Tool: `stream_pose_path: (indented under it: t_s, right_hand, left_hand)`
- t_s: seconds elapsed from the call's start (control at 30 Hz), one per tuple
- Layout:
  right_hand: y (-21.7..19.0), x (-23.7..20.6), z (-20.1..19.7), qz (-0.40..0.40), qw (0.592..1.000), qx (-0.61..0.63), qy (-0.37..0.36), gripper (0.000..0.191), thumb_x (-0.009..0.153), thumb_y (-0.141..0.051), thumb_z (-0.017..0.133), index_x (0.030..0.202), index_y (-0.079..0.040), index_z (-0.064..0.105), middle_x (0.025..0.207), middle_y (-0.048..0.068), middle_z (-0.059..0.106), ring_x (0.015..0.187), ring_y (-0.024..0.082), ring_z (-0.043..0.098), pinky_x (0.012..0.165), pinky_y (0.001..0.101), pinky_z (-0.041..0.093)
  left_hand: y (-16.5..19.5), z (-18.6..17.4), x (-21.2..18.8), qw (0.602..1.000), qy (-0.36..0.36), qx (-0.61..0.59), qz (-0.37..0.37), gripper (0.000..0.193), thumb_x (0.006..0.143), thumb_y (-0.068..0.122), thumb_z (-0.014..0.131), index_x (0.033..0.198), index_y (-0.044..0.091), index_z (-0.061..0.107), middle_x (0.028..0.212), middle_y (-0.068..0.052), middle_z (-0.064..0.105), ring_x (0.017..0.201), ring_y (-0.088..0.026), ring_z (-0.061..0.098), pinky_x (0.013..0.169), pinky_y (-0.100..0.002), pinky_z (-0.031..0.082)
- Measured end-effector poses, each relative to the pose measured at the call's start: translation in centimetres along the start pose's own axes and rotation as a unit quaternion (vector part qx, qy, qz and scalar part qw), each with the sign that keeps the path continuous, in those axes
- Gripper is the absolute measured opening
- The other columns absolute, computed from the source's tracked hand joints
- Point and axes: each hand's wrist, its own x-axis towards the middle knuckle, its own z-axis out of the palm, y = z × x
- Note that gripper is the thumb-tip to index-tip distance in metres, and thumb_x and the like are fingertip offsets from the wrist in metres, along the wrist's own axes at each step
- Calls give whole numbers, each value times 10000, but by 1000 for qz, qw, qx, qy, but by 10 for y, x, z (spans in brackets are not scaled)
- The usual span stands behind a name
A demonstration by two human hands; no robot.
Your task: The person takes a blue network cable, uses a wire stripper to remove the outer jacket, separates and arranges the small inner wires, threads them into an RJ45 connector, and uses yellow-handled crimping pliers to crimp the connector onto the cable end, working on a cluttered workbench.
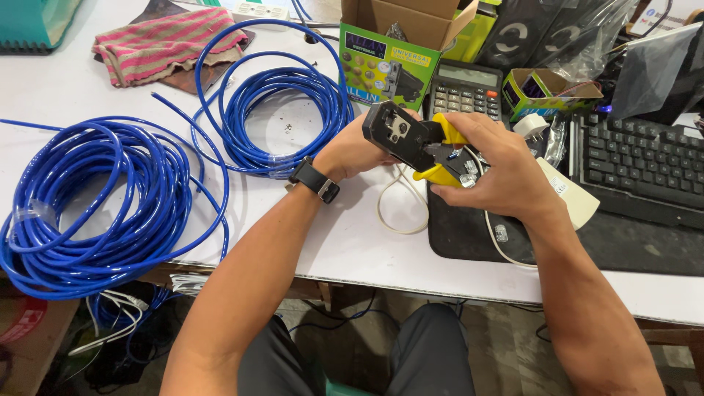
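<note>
While right hand (499, 172) clenches yellow crimper (418, 143) handles, left hand (359, 150) grip supports black head, wrists raised above table (352, 249).

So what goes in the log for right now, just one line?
left hand: steadies crimping tool | right hand: grips yellow handles | white cable: loops below

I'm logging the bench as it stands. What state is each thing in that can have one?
Crimping tool: held up in both hands, handles squeezed by right hand.
Left hand: at the tool head.
Near blue cable coil: coiled, taped.
Far blue cable coil: coiled.
Cardboard box: flaps open.
Striped cloth: crumpled.
</note>
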Motion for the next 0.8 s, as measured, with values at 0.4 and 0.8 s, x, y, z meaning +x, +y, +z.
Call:
stream_pose_path:
  t_s: [0.4,0.8]
  right_hand:
    - [-4,1,-2,-4,1000,-12,0,841,638,-174,927,1380,12,579,1230,187,670,1069,325,683,911,384,553]
    - [-2,0,-2,-17,1000,0,14,747,668,-90,891,1351,14,607,1207,186,702,1046,303,726,900,353,577]
  left_hand:
    - [-2,-5,0,999,-31,-15,34,283,826,-45,752,1081,71,714,848,37,664,696,-43,586,559,-218,476]
    - [14,-6,-6,993,-64,28,97,221,793,-24,735,1002,41,702,821,65,648,739,-19,588,599,-210,507]
